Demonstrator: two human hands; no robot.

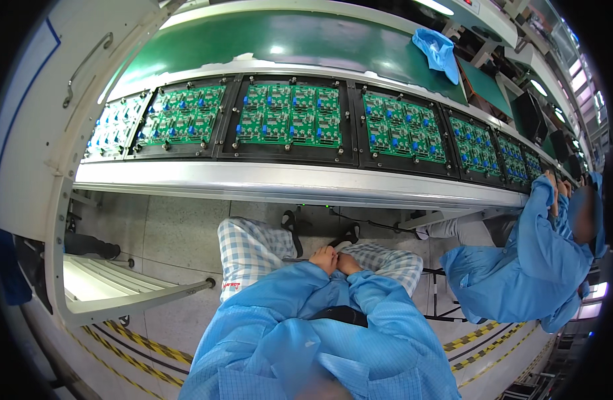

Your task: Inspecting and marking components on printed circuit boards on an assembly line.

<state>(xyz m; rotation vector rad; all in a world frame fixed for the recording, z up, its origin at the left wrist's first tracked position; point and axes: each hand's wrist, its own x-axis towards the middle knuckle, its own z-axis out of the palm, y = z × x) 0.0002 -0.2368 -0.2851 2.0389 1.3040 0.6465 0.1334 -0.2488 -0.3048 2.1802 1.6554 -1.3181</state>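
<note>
My left hand [324, 259] and my right hand [348, 264] rest together in my lap, between my knees. The left hand's fingers are folded in against the right hand, and no object shows in them. Most of the right hand's fingers are hidden behind the left. Both hands are well apart from the line in front of me. There, green circuit board panels [290, 115] with blue parts sit in black carrier frames [352, 127], side by side along a metal-edged conveyor [253, 177].
Behind the carriers runs a green work surface [306, 43], with a crumpled blue cloth [436, 55] at its right. A co-worker in a blue coat [526, 263] sits at the right, hands at the line. A white machine frame [60, 233] stands at the left.
</note>
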